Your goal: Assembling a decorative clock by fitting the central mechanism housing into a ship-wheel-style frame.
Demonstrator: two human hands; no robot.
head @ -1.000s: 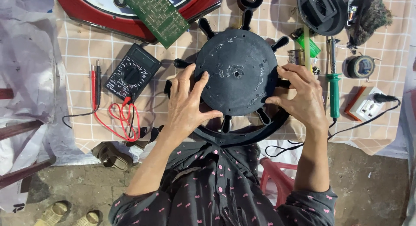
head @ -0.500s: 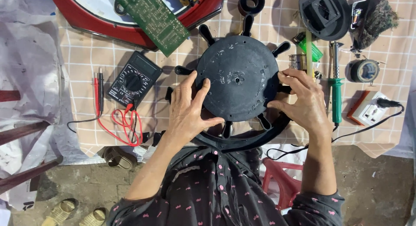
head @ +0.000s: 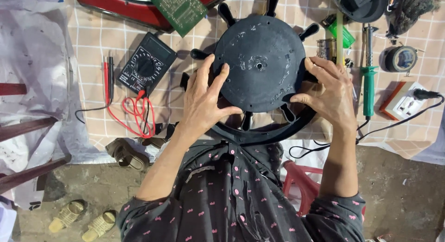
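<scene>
Gripping a round black disc [head: 259, 61] from both sides, the person leans over the near edge of the checked tablecloth [head: 92, 38]. The left hand [head: 204, 100] sits at about eight o'clock on the disc, fingers spread flat on its face with the thumb hooked under the rim; the right hand [head: 329, 93] clamps the rim at about four o'clock, fingers curled over the edge. So the disc lies straight ahead of both palms, between them, equally close to each; being round, it has no long axis, only short spokes [head: 225, 12] sticking out all around. A black ring [head: 259, 135] shows under its near edge. Farther off, at nine o'clock, lies a black meter [head: 146, 66] with red leads [head: 136, 112]; at three o'clock, a green-handled soldering iron [head: 368, 75]; at eleven o'clock, a green circuit board [head: 178, 8].
</scene>
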